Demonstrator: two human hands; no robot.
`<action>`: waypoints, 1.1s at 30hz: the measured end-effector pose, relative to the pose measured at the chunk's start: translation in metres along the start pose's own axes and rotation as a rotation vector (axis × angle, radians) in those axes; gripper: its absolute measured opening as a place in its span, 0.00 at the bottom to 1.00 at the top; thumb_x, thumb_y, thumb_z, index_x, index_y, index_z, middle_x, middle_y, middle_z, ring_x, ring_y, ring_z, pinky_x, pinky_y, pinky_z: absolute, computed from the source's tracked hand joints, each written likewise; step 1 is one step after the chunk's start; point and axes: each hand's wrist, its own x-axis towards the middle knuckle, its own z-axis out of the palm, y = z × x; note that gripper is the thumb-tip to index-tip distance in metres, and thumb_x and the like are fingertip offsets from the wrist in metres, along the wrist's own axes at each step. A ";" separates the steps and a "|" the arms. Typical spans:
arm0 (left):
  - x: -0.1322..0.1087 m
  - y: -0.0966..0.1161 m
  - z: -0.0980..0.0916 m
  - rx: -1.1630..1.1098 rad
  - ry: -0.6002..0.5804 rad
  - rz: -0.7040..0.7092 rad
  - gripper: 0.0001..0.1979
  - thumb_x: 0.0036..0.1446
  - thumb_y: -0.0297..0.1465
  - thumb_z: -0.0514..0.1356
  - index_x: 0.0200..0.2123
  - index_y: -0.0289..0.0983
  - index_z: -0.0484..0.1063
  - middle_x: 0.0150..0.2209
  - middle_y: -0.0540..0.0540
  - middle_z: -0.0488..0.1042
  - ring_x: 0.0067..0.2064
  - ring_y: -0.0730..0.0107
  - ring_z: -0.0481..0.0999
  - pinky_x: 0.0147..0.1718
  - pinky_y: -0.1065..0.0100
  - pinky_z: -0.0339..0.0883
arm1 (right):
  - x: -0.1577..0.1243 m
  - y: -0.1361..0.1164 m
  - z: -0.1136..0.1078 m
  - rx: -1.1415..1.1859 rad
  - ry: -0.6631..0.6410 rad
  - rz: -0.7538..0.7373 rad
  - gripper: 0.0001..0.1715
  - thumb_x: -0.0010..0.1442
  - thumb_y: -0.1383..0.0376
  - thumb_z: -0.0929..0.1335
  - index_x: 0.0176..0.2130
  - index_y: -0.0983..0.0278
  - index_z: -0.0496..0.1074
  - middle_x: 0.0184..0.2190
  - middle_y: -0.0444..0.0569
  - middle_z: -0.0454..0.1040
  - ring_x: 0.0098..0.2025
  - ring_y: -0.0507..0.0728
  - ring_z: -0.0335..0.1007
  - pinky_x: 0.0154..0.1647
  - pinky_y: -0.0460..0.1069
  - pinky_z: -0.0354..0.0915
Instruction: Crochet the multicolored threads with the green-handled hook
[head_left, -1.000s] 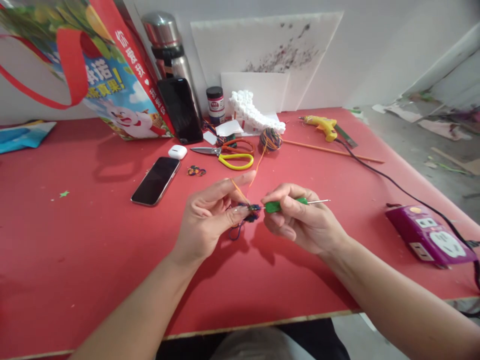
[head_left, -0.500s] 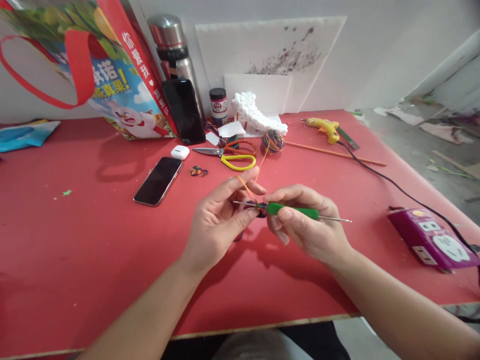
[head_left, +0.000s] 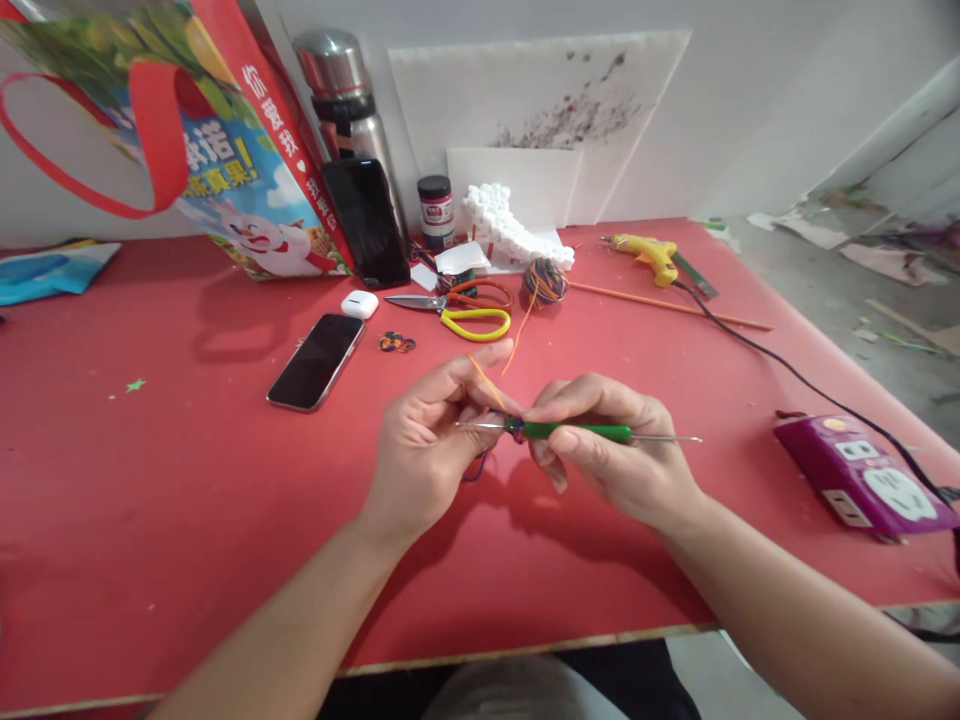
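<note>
My right hand (head_left: 622, 440) is closed round the green handle of a crochet hook (head_left: 577, 431), which lies nearly level with its metal tip pointing left. My left hand (head_left: 431, 435) pinches a small dark multicoloured crochet piece (head_left: 514, 428), mostly hidden by the fingers, at the hook's shaft. Orange yarn (head_left: 487, 382) runs over the raised left index finger and back to a multicoloured yarn ball (head_left: 545, 283). A dark loop of yarn (head_left: 477, 467) hangs below the left hand.
Scissors (head_left: 476, 323), a small crocheted piece (head_left: 397, 342), a phone (head_left: 316, 362) and a white earphone case (head_left: 360, 304) lie beyond my hands. A yellow glue gun (head_left: 646, 257) and purple power box (head_left: 866, 478) are at right; a bag (head_left: 262, 200) stands back left.
The hook has shifted slightly left and down, and its tip now crosses in front of my left fingers. My right fingertips have come closer to the left ones.
</note>
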 end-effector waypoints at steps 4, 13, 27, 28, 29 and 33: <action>-0.001 -0.001 0.002 -0.001 0.004 -0.015 0.20 0.62 0.29 0.75 0.56 0.51 0.86 0.33 0.52 0.79 0.33 0.78 0.78 0.35 0.76 0.75 | 0.000 0.001 0.003 0.028 0.093 -0.009 0.05 0.66 0.62 0.80 0.42 0.60 0.85 0.26 0.44 0.80 0.23 0.51 0.75 0.22 0.45 0.69; 0.000 0.000 0.004 -0.081 0.011 -0.022 0.19 0.63 0.29 0.74 0.55 0.51 0.86 0.36 0.52 0.79 0.38 0.79 0.80 0.41 0.79 0.75 | 0.008 0.002 0.008 0.152 0.194 0.095 0.10 0.62 0.59 0.82 0.39 0.61 0.84 0.24 0.42 0.80 0.20 0.48 0.70 0.23 0.45 0.67; -0.002 0.000 0.005 -0.014 0.029 0.008 0.20 0.64 0.30 0.73 0.57 0.52 0.85 0.35 0.51 0.77 0.33 0.77 0.72 0.31 0.75 0.70 | 0.003 0.002 0.002 0.092 0.103 0.038 0.07 0.66 0.60 0.80 0.40 0.60 0.84 0.26 0.43 0.81 0.22 0.50 0.73 0.23 0.45 0.67; -0.002 0.000 0.004 -0.015 0.020 0.011 0.20 0.64 0.30 0.73 0.57 0.52 0.85 0.37 0.50 0.79 0.35 0.76 0.74 0.32 0.74 0.71 | 0.004 0.001 0.004 0.111 0.115 0.047 0.07 0.66 0.60 0.80 0.40 0.60 0.84 0.26 0.43 0.81 0.22 0.49 0.72 0.23 0.45 0.67; -0.002 0.001 0.004 -0.017 0.013 0.014 0.20 0.64 0.30 0.73 0.57 0.52 0.85 0.39 0.49 0.81 0.37 0.74 0.76 0.33 0.74 0.72 | 0.004 0.001 0.005 0.127 0.121 0.057 0.07 0.66 0.60 0.80 0.41 0.60 0.84 0.26 0.43 0.81 0.21 0.49 0.72 0.23 0.45 0.67; -0.001 0.003 0.005 -0.008 0.023 0.014 0.21 0.61 0.29 0.75 0.57 0.52 0.86 0.40 0.49 0.83 0.36 0.75 0.77 0.32 0.75 0.72 | 0.004 0.002 0.007 0.150 0.125 0.073 0.07 0.66 0.60 0.80 0.41 0.60 0.84 0.26 0.42 0.80 0.21 0.48 0.70 0.24 0.45 0.67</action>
